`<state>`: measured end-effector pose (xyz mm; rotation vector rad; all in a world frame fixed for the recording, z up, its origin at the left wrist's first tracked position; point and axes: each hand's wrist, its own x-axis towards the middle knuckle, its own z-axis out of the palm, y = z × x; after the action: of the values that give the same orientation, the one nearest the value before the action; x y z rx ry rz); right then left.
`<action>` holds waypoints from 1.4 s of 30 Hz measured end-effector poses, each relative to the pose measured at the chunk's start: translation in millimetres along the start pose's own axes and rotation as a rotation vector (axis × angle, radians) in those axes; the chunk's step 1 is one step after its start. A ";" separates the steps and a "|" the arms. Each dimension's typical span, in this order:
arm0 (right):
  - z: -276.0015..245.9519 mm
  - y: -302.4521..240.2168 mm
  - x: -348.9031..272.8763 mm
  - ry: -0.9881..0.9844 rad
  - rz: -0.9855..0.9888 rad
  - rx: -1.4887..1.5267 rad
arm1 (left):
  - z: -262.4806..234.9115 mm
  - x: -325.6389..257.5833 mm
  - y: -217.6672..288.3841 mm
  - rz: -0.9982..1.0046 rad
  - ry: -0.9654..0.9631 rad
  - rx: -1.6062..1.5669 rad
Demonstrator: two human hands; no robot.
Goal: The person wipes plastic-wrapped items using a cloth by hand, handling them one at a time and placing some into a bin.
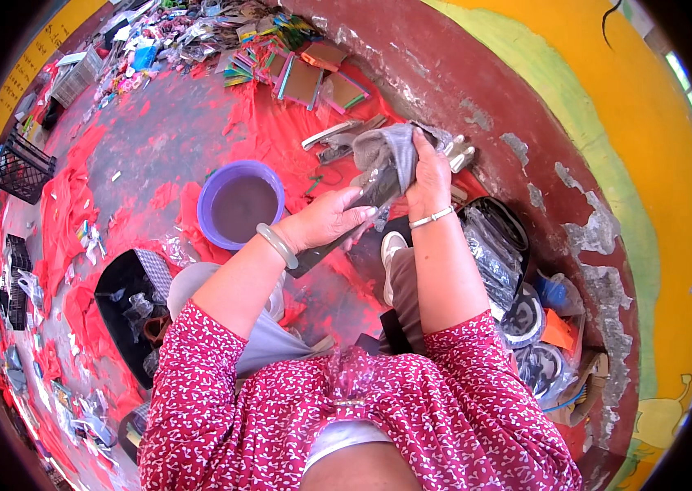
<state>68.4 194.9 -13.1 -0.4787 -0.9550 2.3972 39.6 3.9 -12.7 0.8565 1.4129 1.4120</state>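
My right hand (428, 176) is closed around a grey cloth (397, 151), which is wrapped over the upper end of a long, dark, flat object (378, 190). Lower along the same object, my left hand (325, 219) grips it between thumb and fingers, and its lower end slants down past my left wrist. What kind of object it is I cannot make out. Left of my left hand stands a purple basin (206, 204) of murky water (243, 202). Beyond my hands lie pale-edged items (333, 133), perhaps shoes.
A black tub (108, 299) with plastic-wrapped things sits by my left leg. On my right, a dark open bag (518, 225) and wrapped goods (526, 319) lie along the red wall (477, 57). Notebooks (301, 82) and a heap of small goods (174, 41) lie farther off. Crates (25, 168) stand left.
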 end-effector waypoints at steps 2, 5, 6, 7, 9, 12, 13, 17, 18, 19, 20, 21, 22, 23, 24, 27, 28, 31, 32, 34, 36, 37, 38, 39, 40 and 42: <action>-1.0 -5.1 2.3 0.015 0.082 0.054 | -3.3 2.2 -2.3 -0.004 0.015 0.027; 7.1 -26.3 -12.3 -0.166 0.179 -0.106 | -13.8 3.7 -4.8 0.020 0.043 0.094; 6.0 -29.7 -14.7 -0.243 0.198 -0.187 | -17.0 2.8 -5.7 0.032 0.055 0.120; 2.8 -30.4 -13.2 -0.266 0.206 -0.212 | -18.0 2.3 -3.2 0.011 0.043 0.174; -4.9 -27.6 -8.0 -0.311 0.223 -0.261 | -18.3 0.7 3.6 -0.032 0.019 0.283; 2.7 -18.9 -11.2 -0.208 0.140 -0.225 | -18.4 1.3 -0.7 -0.033 0.029 0.282; 5.3 -16.6 -12.9 -0.163 0.105 -0.222 | -18.2 1.4 -0.2 -0.039 0.029 0.280; 8.9 -7.2 -12.0 -0.058 -0.040 -0.171 | -15.5 4.5 -1.4 -0.017 0.057 0.265; 12.0 -5.0 -12.8 -0.033 -0.089 -0.161 | -14.3 5.3 -2.3 0.000 0.071 0.259; 14.3 -3.4 -12.9 -0.009 -0.136 -0.151 | -11.7 5.6 -1.8 -0.006 0.051 0.177; 15.4 -2.5 -12.6 0.012 -0.180 -0.177 | -8.5 5.3 -0.6 -0.013 0.031 0.094; 14.9 -2.2 -10.4 0.076 -0.195 -0.197 | -6.4 5.1 0.9 -0.020 0.012 0.012; 14.3 -2.0 -7.9 0.141 -0.211 -0.218 | -5.8 5.2 2.9 -0.025 0.002 0.012; 14.0 -2.1 -6.7 0.207 -0.227 -0.239 | -5.5 5.1 4.9 -0.031 -0.008 0.011; 13.7 -3.2 -6.5 0.229 -0.234 -0.208 | -5.0 5.3 5.9 -0.037 -0.018 0.011; 0.2 0.1 13.7 0.401 -0.460 -0.372 | -0.4 6.9 4.2 0.019 -0.043 -0.006; -2.4 -0.5 18.0 0.474 -0.501 -0.487 | 0.5 4.6 4.4 0.004 -0.041 0.031; -41.5 -29.9 39.0 0.406 -0.337 0.050 | 2.6 -4.5 2.8 -0.019 -0.007 0.036; -44.3 -43.5 34.3 0.298 -0.149 0.164 | -0.4 -7.8 -2.0 -0.024 0.036 -0.027; -70.0 -51.6 45.4 0.238 -0.089 0.249 | -9.2 -10.9 0.8 0.002 0.107 -0.122; -50.8 -54.3 30.8 0.187 -0.094 0.178 | -21.8 -12.0 2.4 0.082 0.196 -0.204; -40.6 -55.6 19.1 0.084 -0.091 0.174 | -25.8 -11.3 2.8 0.091 0.241 -0.299; -29.4 -55.0 10.1 -0.025 -0.082 0.178 | -31.0 -11.2 4.5 0.104 0.264 -0.371; -20.3 -54.5 1.5 -0.130 -0.037 0.177 | -32.5 -10.6 4.7 0.133 0.301 -0.409; -12.3 -55.4 -6.5 -0.235 0.000 0.176 | -32.6 -7.1 4.8 0.164 0.331 -0.446; -13.9 -48.0 -2.2 -0.348 0.065 0.170 | -35.7 -3.1 2.8 0.190 0.360 -0.541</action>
<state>92.7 230.8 11.7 -0.0289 -0.8746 2.6458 6.8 -10.8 -12.8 0.4033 1.1253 2.0469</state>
